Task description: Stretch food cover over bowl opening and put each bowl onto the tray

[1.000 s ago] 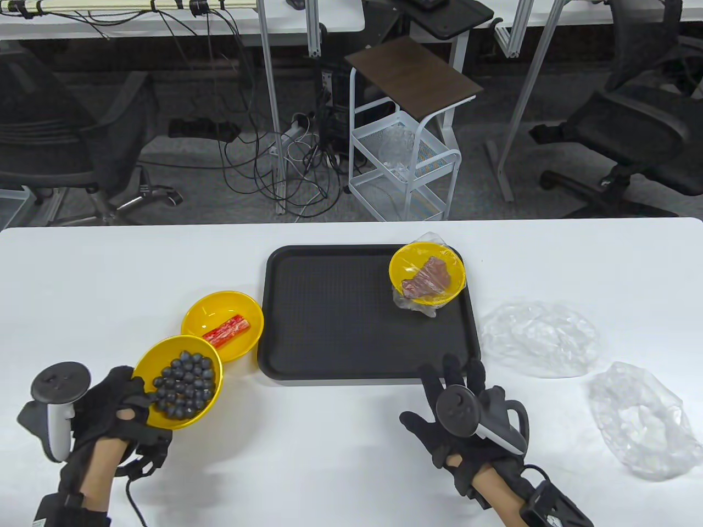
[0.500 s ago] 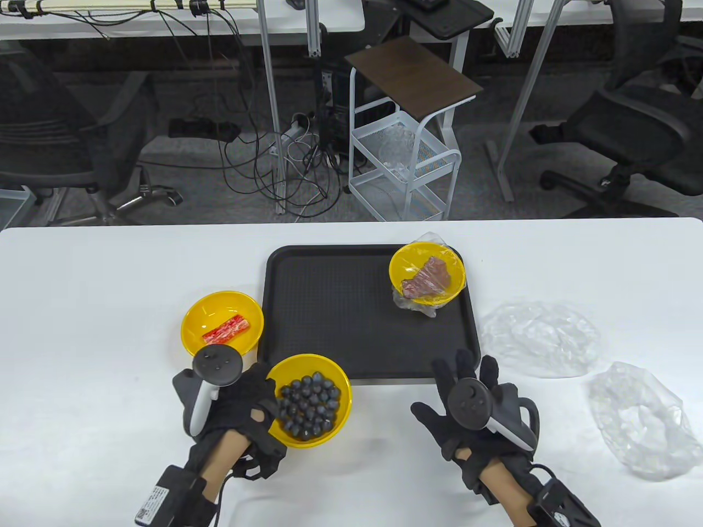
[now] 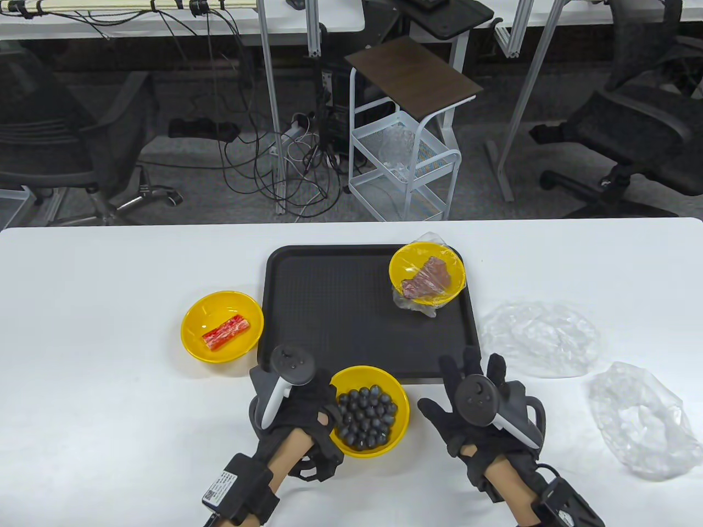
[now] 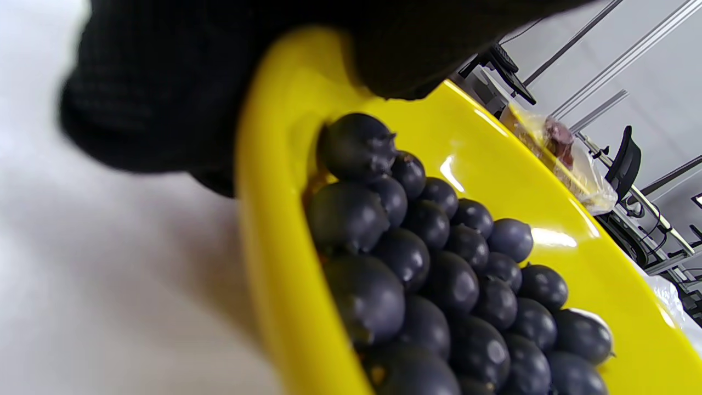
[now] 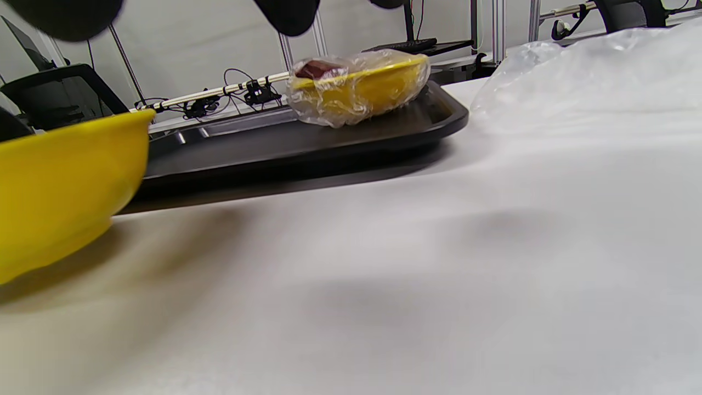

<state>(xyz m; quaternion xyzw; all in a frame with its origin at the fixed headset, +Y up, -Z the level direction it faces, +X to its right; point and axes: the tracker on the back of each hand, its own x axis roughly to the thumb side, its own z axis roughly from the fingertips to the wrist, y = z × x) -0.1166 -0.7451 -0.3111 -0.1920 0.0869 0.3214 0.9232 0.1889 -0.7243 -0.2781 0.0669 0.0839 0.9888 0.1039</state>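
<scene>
From above, my left hand (image 3: 299, 409) grips the rim of the berry bowl (image 3: 369, 410), which sits just in front of the tray (image 3: 329, 307), full of dark berries (image 3: 367, 415). My right hand (image 3: 472, 406) hovers flat beside it, fingers spread, holding nothing. On the tray's far right corner stands the covered bowl (image 3: 427, 273) with a piece of meat under film. Left of the tray on the table (image 3: 110, 285) is a third bowl (image 3: 222, 326), uncovered, holding a red stick. Two loose covers (image 3: 541, 337) lie to the right.

At my left wrist, my thumb (image 4: 395, 49) curls over the yellow rim, berries piled inside.

At my right wrist, the berry bowl's wall (image 5: 60, 203) fills the left edge; the covered bowl (image 5: 359, 85) sits on the tray (image 5: 307, 142) behind
</scene>
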